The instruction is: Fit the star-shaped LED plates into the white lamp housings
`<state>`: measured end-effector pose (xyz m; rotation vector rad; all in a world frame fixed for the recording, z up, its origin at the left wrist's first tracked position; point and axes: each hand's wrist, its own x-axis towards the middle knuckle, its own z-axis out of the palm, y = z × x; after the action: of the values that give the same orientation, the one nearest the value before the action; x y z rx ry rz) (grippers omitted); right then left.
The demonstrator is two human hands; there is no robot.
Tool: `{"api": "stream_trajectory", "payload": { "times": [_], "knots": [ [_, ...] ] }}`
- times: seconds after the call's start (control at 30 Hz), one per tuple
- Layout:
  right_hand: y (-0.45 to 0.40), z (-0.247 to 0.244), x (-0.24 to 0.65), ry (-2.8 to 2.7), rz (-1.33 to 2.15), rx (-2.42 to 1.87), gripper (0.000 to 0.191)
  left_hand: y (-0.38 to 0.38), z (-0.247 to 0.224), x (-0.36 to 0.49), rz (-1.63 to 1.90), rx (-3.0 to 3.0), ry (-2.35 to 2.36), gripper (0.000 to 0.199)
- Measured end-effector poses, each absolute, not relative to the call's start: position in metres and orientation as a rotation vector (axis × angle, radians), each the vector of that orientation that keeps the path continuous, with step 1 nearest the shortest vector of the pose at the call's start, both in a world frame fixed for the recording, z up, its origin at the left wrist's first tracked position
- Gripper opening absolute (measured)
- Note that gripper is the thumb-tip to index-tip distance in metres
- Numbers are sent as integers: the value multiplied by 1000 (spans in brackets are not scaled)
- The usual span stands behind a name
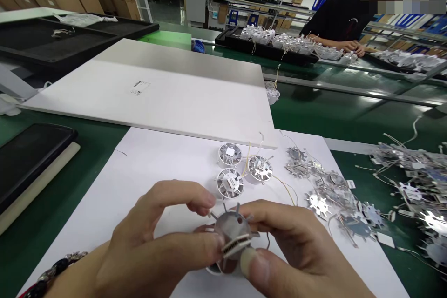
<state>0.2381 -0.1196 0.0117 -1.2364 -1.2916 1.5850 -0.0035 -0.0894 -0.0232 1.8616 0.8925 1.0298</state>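
A silver, star-shaped metal plate (232, 225) with thin fins is tilted up between my hands, and a small white slotted part (236, 245) sits on its lower face. My left hand (150, 237) pinches it from the left, thumb at the white part and index finger curled by the fins. From the right, my right hand (289, 242) grips it with thumb below and fingers behind. Under the plate shows part of a white round housing (213, 269), mostly hidden by my fingers. Just beyond stand three white round housings (229, 183) with finned plates inside and thin wires.
Loose finned plates with wires (335, 191) lie on the white sheet (167, 163), and a bigger pile (415, 191) is at the right. A white board (195, 88) lies ahead. At left is a black-topped slab (35, 158). Across the bench a person (338, 14) works by a black tray (265, 51).
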Motion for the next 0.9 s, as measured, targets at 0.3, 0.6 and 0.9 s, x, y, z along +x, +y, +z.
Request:
{"api": "stream_trajectory", "payload": {
  "times": [0.3, 0.6, 0.9],
  "knots": [
    [-109, 19, 238, -1794, 979, -1154, 11, -81, -3, 0, 820, 1340, 677, 51],
    [-95, 24, 240, -1670, 1375, -1144, 24, -73, -11, 14, 566, 730, 491, 25],
    [-91, 22, 244, -1650, 1492, -1142, 28, -71, -19, 11, 564, 726, 466, 14]
  ]
}}
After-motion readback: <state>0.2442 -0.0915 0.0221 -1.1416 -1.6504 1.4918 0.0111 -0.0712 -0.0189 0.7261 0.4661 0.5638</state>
